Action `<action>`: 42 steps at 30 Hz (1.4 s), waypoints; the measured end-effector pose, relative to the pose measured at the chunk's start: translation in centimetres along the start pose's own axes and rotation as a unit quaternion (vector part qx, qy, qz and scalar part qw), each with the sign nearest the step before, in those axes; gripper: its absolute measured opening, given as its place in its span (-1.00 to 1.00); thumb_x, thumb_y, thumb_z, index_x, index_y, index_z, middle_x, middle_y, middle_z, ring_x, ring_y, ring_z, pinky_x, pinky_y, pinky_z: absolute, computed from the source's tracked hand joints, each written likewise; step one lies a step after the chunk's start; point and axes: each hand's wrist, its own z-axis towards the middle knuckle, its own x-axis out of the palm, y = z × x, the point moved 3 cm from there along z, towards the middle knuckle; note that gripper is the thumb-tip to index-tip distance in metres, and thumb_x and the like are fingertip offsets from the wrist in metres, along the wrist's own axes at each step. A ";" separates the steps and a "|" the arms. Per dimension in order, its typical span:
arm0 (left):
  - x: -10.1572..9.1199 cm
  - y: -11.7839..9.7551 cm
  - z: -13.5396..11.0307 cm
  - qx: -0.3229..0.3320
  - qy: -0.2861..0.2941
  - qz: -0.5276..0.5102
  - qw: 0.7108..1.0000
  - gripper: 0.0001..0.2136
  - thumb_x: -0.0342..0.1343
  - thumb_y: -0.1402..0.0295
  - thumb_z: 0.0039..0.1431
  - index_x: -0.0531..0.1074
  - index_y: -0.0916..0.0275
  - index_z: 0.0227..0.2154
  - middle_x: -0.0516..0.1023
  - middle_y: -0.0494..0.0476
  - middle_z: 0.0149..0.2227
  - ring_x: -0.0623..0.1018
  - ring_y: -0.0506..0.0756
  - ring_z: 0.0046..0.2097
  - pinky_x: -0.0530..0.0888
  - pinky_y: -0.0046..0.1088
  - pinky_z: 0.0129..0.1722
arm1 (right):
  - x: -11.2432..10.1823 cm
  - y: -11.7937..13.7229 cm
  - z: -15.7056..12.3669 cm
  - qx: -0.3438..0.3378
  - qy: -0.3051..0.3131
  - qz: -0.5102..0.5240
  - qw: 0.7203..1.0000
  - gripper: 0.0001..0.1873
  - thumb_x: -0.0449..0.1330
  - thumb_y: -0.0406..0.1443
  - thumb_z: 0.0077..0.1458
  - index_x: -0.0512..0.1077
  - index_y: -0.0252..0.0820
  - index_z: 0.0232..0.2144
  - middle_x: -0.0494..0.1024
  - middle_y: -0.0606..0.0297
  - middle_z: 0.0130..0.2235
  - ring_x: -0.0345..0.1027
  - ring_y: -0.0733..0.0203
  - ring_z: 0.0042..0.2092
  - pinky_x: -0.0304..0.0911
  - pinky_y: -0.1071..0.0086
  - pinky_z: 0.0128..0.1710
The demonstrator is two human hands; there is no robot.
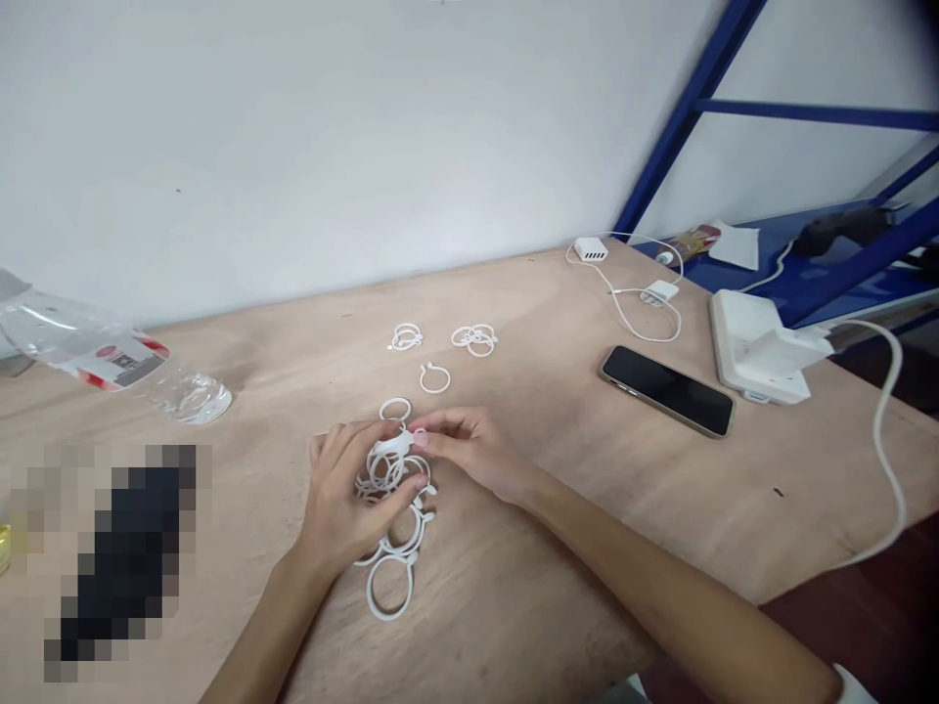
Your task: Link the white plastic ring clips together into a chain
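Several white plastic rings with small tabs, much like curtain rings, lie in a loose pile (pixel 406 555) on the wooden tabletop. My left hand (pixel 343 501) curls around part of the pile and grips a cluster of white rings (pixel 391 448), thumb towards me. From the right, my right hand (pixel 480 448) pinches a small part at the cluster's upper edge between thumb and fingertips. One white ring (pixel 394 400) lies just beyond my left fingers. Farther back rest a single open ring (pixel 435 391) and two small groups. Fingers hide some of the pile.
At the left a clear plastic bottle (pixel 121 357) lies on its side, near a blurred dark patch (pixel 121 557). A phone (pixel 667 389), a white power adapter (pixel 755 347) and a cabled charger (pixel 591 248) sit at the right. Blue shelving (pixel 679 122) stands beyond the table.
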 end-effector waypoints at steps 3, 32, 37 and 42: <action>0.2 0.4 -0.2 -0.050 0.031 0.007 0.998 -0.75 0.00 0.19 0.21 0.38 0.18 -0.13 0.53 0.08 -0.28 0.44 0.14 -0.25 0.20 -0.24 -0.17 | 0.2 0.3 -0.3 -0.018 0.011 -0.016 1.000 -0.76 0.35 -0.22 -0.13 0.58 -0.21 -0.35 0.58 0.31 -0.39 0.41 0.29 -0.33 0.28 0.37 -0.26; 0.4 0.8 -0.1 -0.088 0.062 0.035 0.994 -0.82 0.01 0.35 0.11 0.43 0.20 -0.23 0.52 0.10 -0.26 0.39 0.16 -0.17 0.21 -0.24 -0.14 | -3.9 1.7 3.7 -0.084 -0.189 -0.471 0.857 -0.70 0.17 -0.18 0.04 0.54 -0.22 -0.22 0.58 0.23 -0.36 0.38 0.20 -0.34 0.23 0.32 -0.24; 0.0 0.7 -0.1 -0.093 0.070 0.010 0.993 -0.58 0.07 0.41 -0.01 0.37 0.17 -0.01 0.42 0.15 0.03 0.35 0.20 0.01 0.21 -0.19 -0.04 | -4.7 0.6 6.5 -0.086 -0.172 -0.504 0.842 -0.85 0.16 -0.29 -0.02 0.54 -0.20 -0.45 0.56 0.21 -0.42 0.36 0.15 -0.34 0.19 0.27 -0.23; -0.4 0.9 -0.1 -0.131 0.044 -0.012 0.990 -0.62 0.06 0.39 0.06 0.37 0.16 -0.01 0.43 0.14 0.02 0.35 0.19 0.03 0.20 -0.18 -0.02 | -2.8 0.2 5.1 -0.100 -0.173 -0.462 0.864 -0.75 0.09 -0.20 0.07 0.48 -0.24 -0.34 0.57 0.19 -0.37 0.40 0.16 -0.34 0.26 0.28 -0.25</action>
